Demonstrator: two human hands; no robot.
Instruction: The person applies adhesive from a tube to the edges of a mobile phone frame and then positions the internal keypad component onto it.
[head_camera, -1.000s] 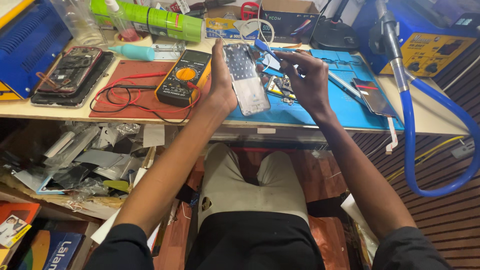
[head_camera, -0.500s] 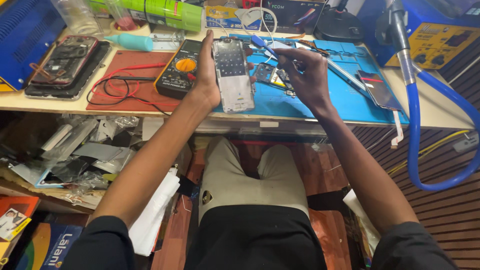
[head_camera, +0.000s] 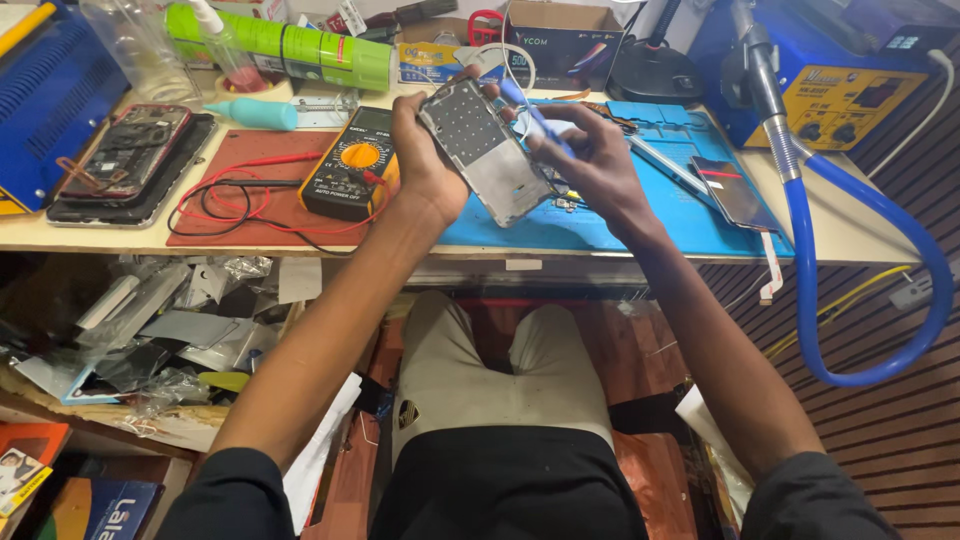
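My left hand (head_camera: 425, 150) grips an opened phone frame (head_camera: 487, 150), grey and silvery, held tilted above the blue work mat (head_camera: 690, 215). My right hand (head_camera: 590, 160) is closed on a small blue-handled tool (head_camera: 520, 105) whose tip rests at the frame's upper right edge. Both hands hover over the bench's front middle, just right of a yellow and black multimeter (head_camera: 350, 165) lying on a red mat (head_camera: 240, 200).
A dismantled phone (head_camera: 125, 150) lies on a black tray at left. A dark phone screen (head_camera: 735, 192) lies on the blue mat. A blue soldering station (head_camera: 850, 80) with a blue hose (head_camera: 870, 290) stands right. Green bottles (head_camera: 300, 45) line the back. Clutter fills the lower shelf (head_camera: 150, 330).
The phone frame has tilted and risen slightly in my left hand. My right hand has moved in close against its upper right edge with the blue tool.
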